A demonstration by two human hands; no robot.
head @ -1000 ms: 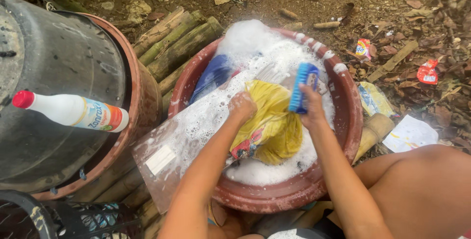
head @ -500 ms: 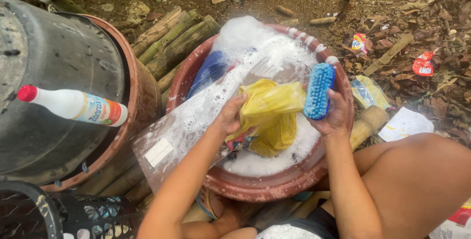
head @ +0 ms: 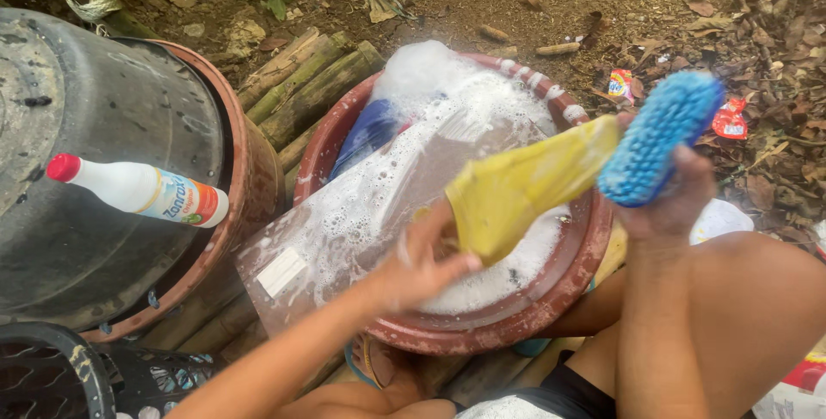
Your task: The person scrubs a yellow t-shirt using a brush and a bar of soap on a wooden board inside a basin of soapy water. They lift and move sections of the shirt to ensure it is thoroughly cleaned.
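A yellow cloth (head: 525, 187) stretches above the soapy reddish-brown basin (head: 482, 333). My left hand (head: 422, 264) grips the cloth's lower end over the foam. My right hand (head: 671, 200) holds a blue scrub brush (head: 658, 139), bristles facing the camera, and seems to pinch the cloth's upper end by the basin's right rim. A wet washboard (head: 344, 230) slants from the basin's left rim into the suds. A blue garment (head: 370, 131) lies in the foam at the back.
A white bleach bottle with a red cap (head: 142, 191) lies on an upturned dark tub (head: 95, 161) at left. Bamboo poles (head: 301, 83) lie between tub and basin. A black basket (head: 77, 380) sits bottom left. Wrappers and dry leaves (head: 731, 118) litter the ground right. My knee (head: 757, 298) is bottom right.
Both hands have pulled the yellow cloth out of a bunch into a taut strip. My right hand rose to the right with the brush; my left hand dropped toward the near rim.
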